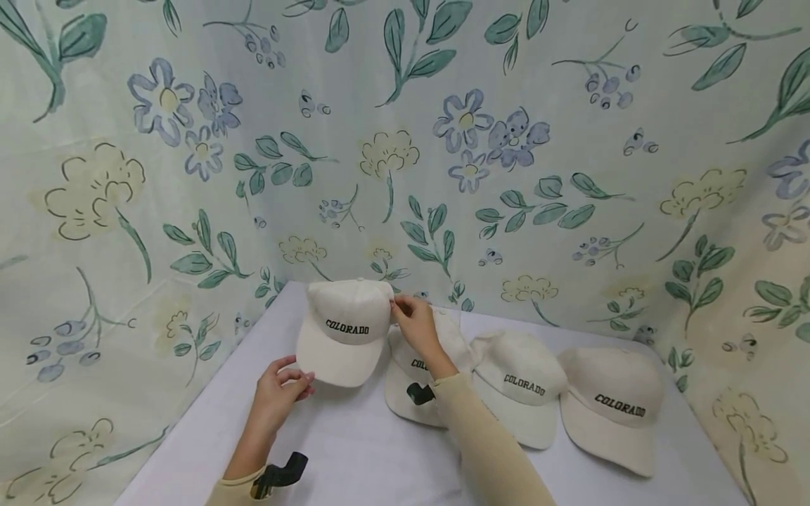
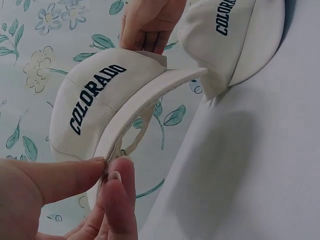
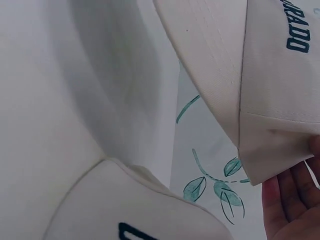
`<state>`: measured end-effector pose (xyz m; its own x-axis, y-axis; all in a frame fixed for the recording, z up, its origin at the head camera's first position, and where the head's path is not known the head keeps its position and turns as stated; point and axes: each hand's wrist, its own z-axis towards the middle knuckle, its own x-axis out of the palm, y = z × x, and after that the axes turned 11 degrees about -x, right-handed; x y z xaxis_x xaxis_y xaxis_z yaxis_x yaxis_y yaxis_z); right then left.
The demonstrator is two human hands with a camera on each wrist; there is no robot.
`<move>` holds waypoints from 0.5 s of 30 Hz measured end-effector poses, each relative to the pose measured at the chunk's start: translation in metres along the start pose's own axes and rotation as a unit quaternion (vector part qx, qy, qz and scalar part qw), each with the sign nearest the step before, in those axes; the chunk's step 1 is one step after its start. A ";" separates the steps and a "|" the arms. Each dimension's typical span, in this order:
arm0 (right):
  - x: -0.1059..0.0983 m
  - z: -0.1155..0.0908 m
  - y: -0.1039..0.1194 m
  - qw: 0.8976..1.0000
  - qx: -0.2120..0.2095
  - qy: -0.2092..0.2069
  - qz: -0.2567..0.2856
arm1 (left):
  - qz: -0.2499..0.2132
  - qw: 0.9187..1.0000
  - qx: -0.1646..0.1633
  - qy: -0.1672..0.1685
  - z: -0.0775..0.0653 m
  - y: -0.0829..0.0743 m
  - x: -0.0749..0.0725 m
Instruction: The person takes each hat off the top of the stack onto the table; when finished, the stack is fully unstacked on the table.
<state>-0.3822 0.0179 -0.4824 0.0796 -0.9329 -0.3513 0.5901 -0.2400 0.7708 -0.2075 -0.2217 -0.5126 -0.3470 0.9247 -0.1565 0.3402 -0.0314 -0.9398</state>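
Observation:
A cream baseball cap [image 1: 344, 309] with dark COLORADO lettering is held up at the left end of a row of similar caps. My left hand [image 1: 278, 386] pinches the edge of its brim between thumb and fingers, which the left wrist view shows close up on the brim [image 2: 137, 107]. My right hand [image 1: 418, 325] grips the cap's side near the back, and in the right wrist view its fingers [image 3: 287, 200] sit at the lower edge of the crown. Under the lifted cap, its shadow falls on the white cloth.
Three more COLORADO caps lie side by side to the right: one partly behind my right forearm [image 1: 405, 393], a middle one [image 1: 519, 379] and a far right one [image 1: 610, 407]. A white cloth [image 1: 354, 450] covers the table. Floral curtains [image 1: 405, 176] hang behind and at both sides.

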 end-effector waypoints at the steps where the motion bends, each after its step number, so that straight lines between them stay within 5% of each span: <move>1: 0.001 -0.001 -0.002 1.000 0.005 0.005 -0.002 | 0.000 1.000 -0.002 0.000 0.001 0.002 0.000; 15: 0.012 -0.005 -0.021 0.992 0.004 0.089 -0.092 | 0.033 0.999 -0.002 -0.001 0.018 0.026 0.000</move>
<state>-0.3899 0.0135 -0.5058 0.1111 -0.8111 -0.5742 0.6015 -0.4050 0.6886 -0.2141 -0.2296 -0.5421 -0.3245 0.9201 -0.2193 0.3669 -0.0913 -0.9258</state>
